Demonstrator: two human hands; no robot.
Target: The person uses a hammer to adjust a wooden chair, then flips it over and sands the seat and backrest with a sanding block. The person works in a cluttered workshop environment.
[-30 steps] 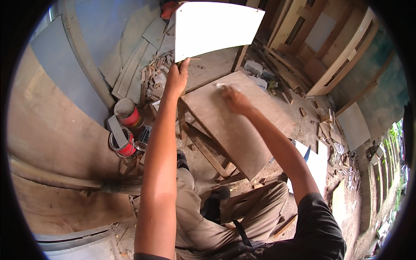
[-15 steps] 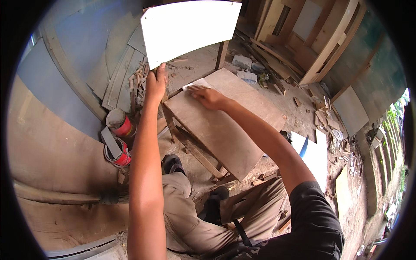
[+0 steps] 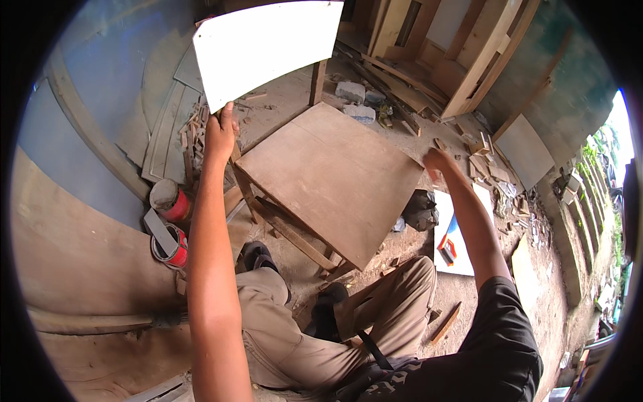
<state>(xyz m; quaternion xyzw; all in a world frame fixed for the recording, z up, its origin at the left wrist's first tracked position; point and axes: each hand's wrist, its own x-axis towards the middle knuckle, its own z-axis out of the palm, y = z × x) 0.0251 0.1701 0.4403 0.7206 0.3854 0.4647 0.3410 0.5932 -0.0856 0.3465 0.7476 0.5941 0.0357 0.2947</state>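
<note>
My left hand [image 3: 221,134] is closed on the lower left corner of a bright white panel [image 3: 271,50], which stands tilted above the far side of a low wooden table [image 3: 328,181]. The thumb presses on the panel's lower edge. Past the right corner of the tabletop is my right hand [image 3: 435,163], lowered and smeared by motion. Its fingers are partly hidden, so I cannot make out whether a cloth is in them. The brown tabletop is dusty.
At the left stand two red paint cans [image 3: 173,201], [image 3: 175,248]. A handsaw with an orange handle [image 3: 447,251] lies on a white sheet [image 3: 462,221] at the right, beside a black plastic bag [image 3: 420,211]. Wood scraps [image 3: 485,164] and concrete blocks [image 3: 351,92] litter the floor.
My right hand has left the far left of the tabletop and swung right, past its right corner. The white cloth-like piece under it no longer shows. My left hand keeps hold of the panel.
</note>
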